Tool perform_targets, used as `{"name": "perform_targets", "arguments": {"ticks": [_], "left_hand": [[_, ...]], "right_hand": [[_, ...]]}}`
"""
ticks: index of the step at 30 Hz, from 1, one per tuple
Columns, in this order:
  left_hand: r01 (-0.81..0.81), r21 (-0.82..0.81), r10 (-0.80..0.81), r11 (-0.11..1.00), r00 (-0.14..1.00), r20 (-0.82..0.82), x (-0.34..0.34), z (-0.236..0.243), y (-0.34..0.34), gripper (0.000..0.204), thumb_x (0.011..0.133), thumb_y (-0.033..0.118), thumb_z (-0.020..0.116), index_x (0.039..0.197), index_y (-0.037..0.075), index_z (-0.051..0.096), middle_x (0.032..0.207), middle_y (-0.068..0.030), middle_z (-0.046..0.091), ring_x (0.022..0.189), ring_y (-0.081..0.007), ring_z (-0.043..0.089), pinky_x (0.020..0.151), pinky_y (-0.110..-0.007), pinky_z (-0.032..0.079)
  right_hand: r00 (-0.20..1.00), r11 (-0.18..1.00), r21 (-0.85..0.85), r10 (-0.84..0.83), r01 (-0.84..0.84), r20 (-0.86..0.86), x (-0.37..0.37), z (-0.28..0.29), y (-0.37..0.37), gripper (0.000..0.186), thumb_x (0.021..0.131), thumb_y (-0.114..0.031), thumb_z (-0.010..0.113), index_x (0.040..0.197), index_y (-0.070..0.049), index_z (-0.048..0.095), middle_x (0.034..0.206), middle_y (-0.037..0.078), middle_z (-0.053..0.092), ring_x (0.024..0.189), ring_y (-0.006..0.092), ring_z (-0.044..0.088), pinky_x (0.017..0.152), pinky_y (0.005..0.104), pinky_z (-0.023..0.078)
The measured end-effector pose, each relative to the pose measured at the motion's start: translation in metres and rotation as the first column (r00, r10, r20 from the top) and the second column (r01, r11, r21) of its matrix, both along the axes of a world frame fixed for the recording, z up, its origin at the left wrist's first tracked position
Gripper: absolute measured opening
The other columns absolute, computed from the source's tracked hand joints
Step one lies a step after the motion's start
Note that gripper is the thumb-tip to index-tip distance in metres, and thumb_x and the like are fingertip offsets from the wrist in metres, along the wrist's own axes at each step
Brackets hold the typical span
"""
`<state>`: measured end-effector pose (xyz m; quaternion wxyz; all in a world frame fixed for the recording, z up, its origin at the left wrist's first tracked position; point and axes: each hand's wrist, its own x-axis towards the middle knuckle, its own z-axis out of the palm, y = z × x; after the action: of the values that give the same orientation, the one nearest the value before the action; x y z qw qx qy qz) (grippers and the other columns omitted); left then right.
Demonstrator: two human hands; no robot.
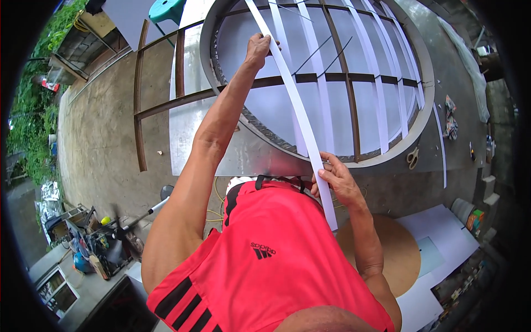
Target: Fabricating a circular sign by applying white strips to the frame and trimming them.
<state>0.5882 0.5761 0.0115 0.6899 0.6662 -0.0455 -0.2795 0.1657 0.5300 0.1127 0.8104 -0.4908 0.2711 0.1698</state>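
A large round metal frame point(426, 119) lies flat on a shiny metal sheet point(185, 138), spreading ahead of both hands; its far rim is cut off by the picture's top edge. Dark bars point(348, 110) cross its opening, and several white strips point(376, 105) lie across it to the right of the outstretched arm. One long white strip point(301, 119) runs diagonally between the hands. The left hand point(258, 50), reaching far forward, is closed over the strip's upper part, fingers curled on its far side and hidden. The right hand point(337, 180), close to the body, pinches the strip near its lower end, whose tail hangs past it over the red shirt point(265, 260). Scissors point(412, 157) lie right of the right hand, small and hard to make out.
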Motion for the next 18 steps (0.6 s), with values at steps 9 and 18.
{"name": "perform_targets", "arguments": {"ticks": [9, 18], "left_hand": [[0.065, -0.023, -0.065, 0.998, 0.998, 0.000, 0.039, -0.031, 0.034, 0.024, 0.100, 0.012, 0.049, 0.112, -0.009, 0.052, 0.091, -0.0204, 0.068, 0.073, -0.0304, 0.071, 0.066, -0.041, 0.061], [0.280, -0.366, -0.311, 0.887, 0.950, -0.027, 0.038, 0.035, 0.022, 0.033, 0.103, 0.029, 0.052, 0.108, -0.001, 0.066, 0.096, -0.0152, 0.071, 0.084, -0.0264, 0.071, 0.074, -0.040, 0.060]], "right_hand": [[0.979, 0.944, -0.265, -0.204, 0.197, 0.000, 0.031, -0.025, 0.090, 0.052, 0.099, -0.005, 0.046, 0.150, -0.003, 0.037, 0.083, 0.010, 0.062, 0.057, 0.0153, 0.063, 0.051, 0.0304, 0.055], [0.947, 0.883, -0.341, -0.291, 0.322, 0.139, -0.007, -0.043, 0.094, 0.052, 0.099, -0.002, 0.050, 0.150, -0.007, 0.043, 0.088, 0.007, 0.063, 0.068, 0.0109, 0.062, 0.065, 0.0261, 0.054]]}}
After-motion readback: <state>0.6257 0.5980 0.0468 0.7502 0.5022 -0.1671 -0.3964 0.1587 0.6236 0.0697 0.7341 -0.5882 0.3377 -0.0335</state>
